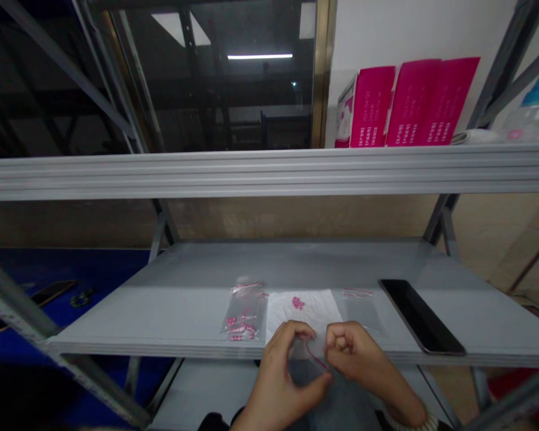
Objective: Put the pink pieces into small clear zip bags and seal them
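Note:
A thin red cord (315, 357) curves between the bent forefinger and the thumb tip of my left hand (281, 374). That hand is rounded into a C around the cord, its fingers curled at the upper end. Just to the right, my right hand (353, 350) is closed, fingertips pressed together; whatever it may pinch is hidden. Behind both hands, a small cluster of pink beads (298, 303) lies on a white sheet of paper (278, 308). A clear zip bag (246, 311) with more pink beads lies left of the paper.
Right of the paper lies another clear zip bag (362, 311), then a black phone (420, 314) near the front edge of the grey shelf (170, 311). Above runs a metal rail (251, 173) bearing pink boxes (413, 105) and a blue-capped bottle (532, 111).

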Tool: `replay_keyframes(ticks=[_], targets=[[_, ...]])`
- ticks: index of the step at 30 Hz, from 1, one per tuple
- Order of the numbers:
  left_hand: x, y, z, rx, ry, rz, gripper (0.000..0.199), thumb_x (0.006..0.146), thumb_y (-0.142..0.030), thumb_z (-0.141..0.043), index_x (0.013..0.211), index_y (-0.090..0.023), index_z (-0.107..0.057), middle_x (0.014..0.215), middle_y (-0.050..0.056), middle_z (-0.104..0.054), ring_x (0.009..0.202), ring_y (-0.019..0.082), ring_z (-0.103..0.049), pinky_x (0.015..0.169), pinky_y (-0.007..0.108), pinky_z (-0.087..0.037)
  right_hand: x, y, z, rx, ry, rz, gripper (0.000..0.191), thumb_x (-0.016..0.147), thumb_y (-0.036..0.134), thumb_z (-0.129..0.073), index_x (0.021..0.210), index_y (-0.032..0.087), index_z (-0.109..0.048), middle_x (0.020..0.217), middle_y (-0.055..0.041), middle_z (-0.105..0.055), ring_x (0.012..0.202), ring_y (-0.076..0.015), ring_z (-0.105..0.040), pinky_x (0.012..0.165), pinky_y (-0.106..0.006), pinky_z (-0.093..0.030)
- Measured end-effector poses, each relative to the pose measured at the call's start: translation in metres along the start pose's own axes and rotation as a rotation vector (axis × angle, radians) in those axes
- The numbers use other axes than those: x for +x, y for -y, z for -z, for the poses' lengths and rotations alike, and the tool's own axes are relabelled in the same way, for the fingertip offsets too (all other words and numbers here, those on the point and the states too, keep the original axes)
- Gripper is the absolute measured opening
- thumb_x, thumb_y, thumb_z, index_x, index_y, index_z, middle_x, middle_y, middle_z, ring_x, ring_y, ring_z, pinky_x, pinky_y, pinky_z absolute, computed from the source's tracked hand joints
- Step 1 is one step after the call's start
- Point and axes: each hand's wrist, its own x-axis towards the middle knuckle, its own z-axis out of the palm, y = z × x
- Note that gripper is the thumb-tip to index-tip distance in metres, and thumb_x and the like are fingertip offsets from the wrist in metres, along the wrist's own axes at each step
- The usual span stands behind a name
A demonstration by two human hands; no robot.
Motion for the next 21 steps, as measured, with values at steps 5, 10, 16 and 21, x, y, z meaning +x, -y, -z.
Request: replay_keyframes(ticks=[5,10,16,21], targets=[[0.001,0.003,0.0,-0.044,-0.085,0.003,0.032,0.06,-0.01,-0.068,0.089,-0.021,-0.057,0.088,0.003,-0.06,0.084,0.022,-0.057,0.075,0.034,-0.046,0.016,-0.002,0.01,-0.132,-0.095,0.075,0.047,0.085,0.061,-0.047,0.063,0.02,-0.054,0.042,0.0042,-0.05,0.034,-0.0082,-0.036,0.038,-0.021,-0.025],[0.001,0.018,-0.004,0.049,-0.157,0.016,0.03,0.062,-0.015,-0.071,0.089,-0.021,-0.06,0.077,0.0,-0.061,0.073,0.021,-0.058,0.069,0.032,-0.045,0.053,-0.009,0.008,-0.427,-0.286,0.184,0.016,0.081,0.032,-0.059,0.081,0.018,-0.067,0.061,-0.0017,-0.064,0.058,-0.0173,-0.058,0.058,-0.026,-0.04],[0.002,0.039,-0.008,0.251,-0.243,-0.065,0.034,0.061,-0.021,-0.078,0.091,-0.021,-0.062,0.077,0.002,-0.064,0.073,0.024,-0.061,0.068,0.036,-0.047,0.075,-0.013,0.0,-0.641,-0.339,0.188,0.016,0.076,0.015,-0.062,0.084,0.018,-0.075,0.068,-0.0062,-0.07,0.066,-0.0206,-0.061,0.066,-0.029,-0.039],[-0.001,0.045,-0.011,0.324,-0.219,-0.07,0.036,0.065,-0.029,-0.08,0.093,-0.02,-0.06,0.079,0.004,-0.065,0.074,0.025,-0.062,0.068,0.038,-0.048,0.078,-0.017,-0.001,-0.681,-0.354,0.187,0.015,0.076,0.013,-0.061,0.078,0.018,-0.075,0.072,-0.0083,-0.071,0.068,-0.0209,-0.061,0.066,-0.029,-0.04]])
